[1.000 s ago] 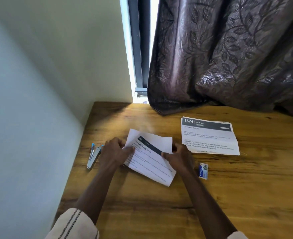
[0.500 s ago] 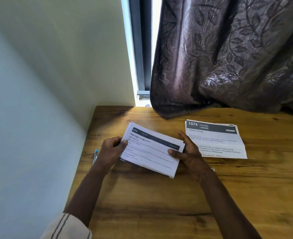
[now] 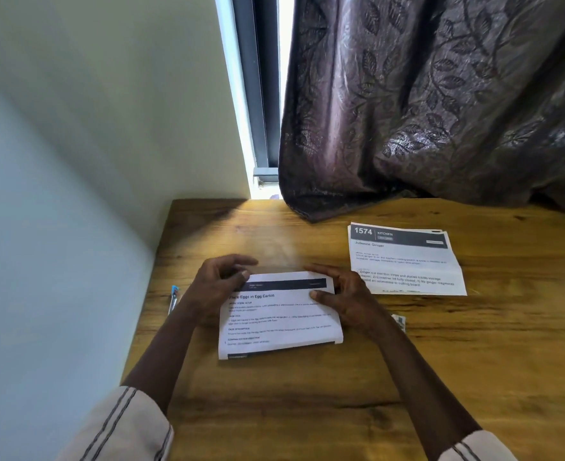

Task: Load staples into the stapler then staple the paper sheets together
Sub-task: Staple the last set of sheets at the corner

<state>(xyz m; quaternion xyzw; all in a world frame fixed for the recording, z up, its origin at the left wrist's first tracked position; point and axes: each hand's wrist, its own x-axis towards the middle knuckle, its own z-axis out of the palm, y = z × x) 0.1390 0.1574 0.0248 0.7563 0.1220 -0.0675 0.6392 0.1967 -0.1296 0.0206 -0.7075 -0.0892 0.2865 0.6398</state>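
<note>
A stack of printed paper sheets (image 3: 279, 322) headed "Place Eggs in Egg Carton" sits squarely in front of me on the wooden table (image 3: 307, 410). My left hand (image 3: 216, 289) pinches its top left corner with thumb and curled fingers. My right hand (image 3: 349, 302) grips the top right corner, thumb on the page and fingers along the far edge. The stapler (image 3: 173, 298), silver with a blue tip, lies by the wall, mostly hidden behind my left wrist. A small staple box (image 3: 399, 322) peeks out behind my right wrist.
A second set of sheets (image 3: 405, 261) headed "1574 Kitchen" lies at the right rear. A dark patterned curtain (image 3: 440, 111) hangs down onto the table's back edge. A wall (image 3: 58, 227) borders the table on the left.
The sheets have turned from slanted to square in front of me. Both hands slid to the top corners. The view has shifted, hiding most of the stapler and box.
</note>
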